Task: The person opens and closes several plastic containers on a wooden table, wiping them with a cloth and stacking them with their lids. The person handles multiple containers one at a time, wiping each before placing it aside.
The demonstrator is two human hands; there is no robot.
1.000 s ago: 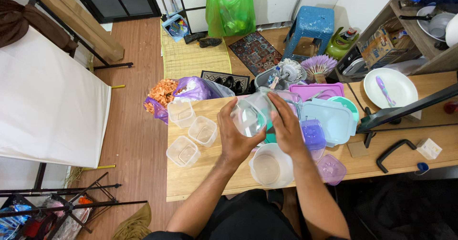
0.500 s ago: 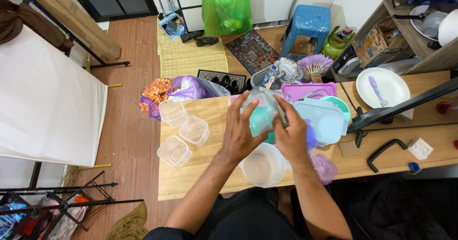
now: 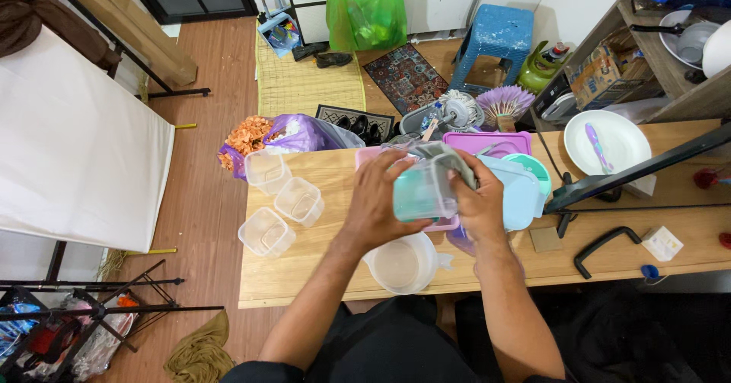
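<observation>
Both of my hands hold a clear plastic container (image 3: 425, 190) tilted on its side above the wooden table (image 3: 320, 269). My left hand (image 3: 375, 204) grips its left wall. My right hand (image 3: 480, 200) is closed on its right end, where a clear lid (image 3: 451, 161) sits. Teal shows through the container's wall. Below the hands stands a round clear tub (image 3: 399, 262). A pale blue lid (image 3: 518, 193), a purple lid (image 3: 488, 142) and a teal lid (image 3: 528, 167) lie just right of the hands.
Three small clear square containers (image 3: 276, 202) stand at the table's left end. A white plate with a purple utensil (image 3: 603, 141) lies far right, beside a black stand (image 3: 609, 180). A black handle (image 3: 604, 244) and a small white box (image 3: 661, 242) lie near the front right edge.
The container has turned from facing me open-mouthed to lying on its side, with teal showing behind it. My right hand has shifted onto its lid end. The view has drifted left.
</observation>
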